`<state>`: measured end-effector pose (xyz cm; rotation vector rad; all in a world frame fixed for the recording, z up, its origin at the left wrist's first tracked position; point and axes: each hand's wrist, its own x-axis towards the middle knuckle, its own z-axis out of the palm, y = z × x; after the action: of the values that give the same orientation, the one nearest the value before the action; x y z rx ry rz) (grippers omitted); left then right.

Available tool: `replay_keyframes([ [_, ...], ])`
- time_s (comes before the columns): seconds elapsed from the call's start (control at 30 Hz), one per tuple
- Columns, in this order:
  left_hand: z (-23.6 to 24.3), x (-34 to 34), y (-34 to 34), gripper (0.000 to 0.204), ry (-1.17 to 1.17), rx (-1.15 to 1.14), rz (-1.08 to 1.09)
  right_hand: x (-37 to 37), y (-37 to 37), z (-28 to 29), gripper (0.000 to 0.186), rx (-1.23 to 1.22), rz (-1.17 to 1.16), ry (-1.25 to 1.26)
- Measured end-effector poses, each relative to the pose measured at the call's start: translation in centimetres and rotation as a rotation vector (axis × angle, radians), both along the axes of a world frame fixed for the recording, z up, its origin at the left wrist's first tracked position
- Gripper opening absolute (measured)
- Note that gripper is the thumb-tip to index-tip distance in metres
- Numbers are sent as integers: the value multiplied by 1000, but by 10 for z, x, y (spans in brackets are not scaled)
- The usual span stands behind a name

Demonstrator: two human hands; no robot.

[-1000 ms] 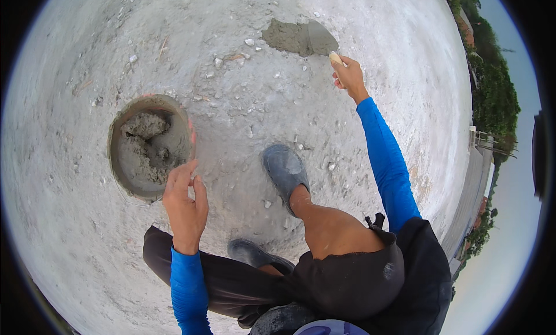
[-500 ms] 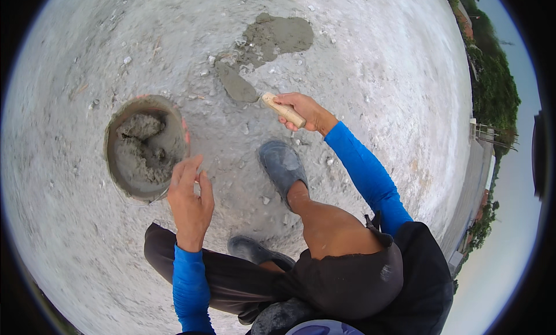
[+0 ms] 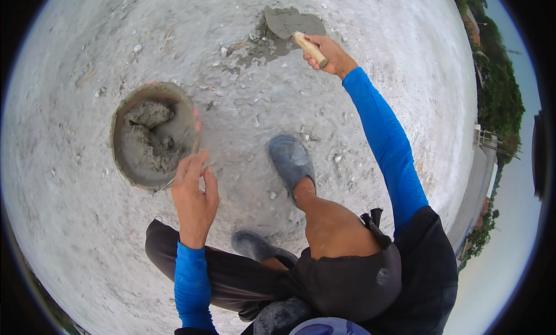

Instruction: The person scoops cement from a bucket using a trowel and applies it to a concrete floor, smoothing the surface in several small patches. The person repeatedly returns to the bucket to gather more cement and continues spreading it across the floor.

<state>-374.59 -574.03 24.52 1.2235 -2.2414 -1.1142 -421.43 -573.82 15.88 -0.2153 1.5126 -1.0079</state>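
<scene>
My right hand [image 3: 330, 58] grips the pale wooden handle [image 3: 310, 50] of a trowel at the upper middle. Its grey, mortar-coated blade [image 3: 289, 22] lies over a patch of wet mortar [image 3: 266, 48] spread on the rough pale ground. My left hand [image 3: 194, 199] is open, fingers loosely bent, by the near right rim of a round bucket [image 3: 120, 120]. That bucket has pinkish marks and a wire handle, and holds lumpy grey mortar [image 3: 152, 146].
My grey clogs [image 3: 289, 164] and bent legs occupy the lower middle. The pale, gritty ground [image 3: 69, 173] is scattered with small stones. Trees [image 3: 495, 91], rooftops and sky show along the right rim.
The trowel first came down toward me, leaving a mortar patch behind, then went back up and away onto that patch. My left hand has shifted slightly right.
</scene>
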Motion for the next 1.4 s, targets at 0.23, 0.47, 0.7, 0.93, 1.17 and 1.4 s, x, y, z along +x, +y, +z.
replay_keyframes([
  [0.23,-4,-18,-6,31,24,5,-37,37,10,8,44,22,149,177],
  [0.47,0,-21,-3,31,-7,22,-112,-31,87,1,50,267,209,1002],
  [0.7,1,0,-4,32,1,15,-41,-81,124,-4,45,261,-173,700],
  [0.93,3,-2,-4,32,-9,64,-12,19,64,-31,39,98,-167,332],
  [1.17,-3,6,2,31,24,-48,-36,18,41,-6,42,47,-243,192],
  [1.4,-2,14,4,31,17,-32,-32,69,47,5,41,15,211,104],
])
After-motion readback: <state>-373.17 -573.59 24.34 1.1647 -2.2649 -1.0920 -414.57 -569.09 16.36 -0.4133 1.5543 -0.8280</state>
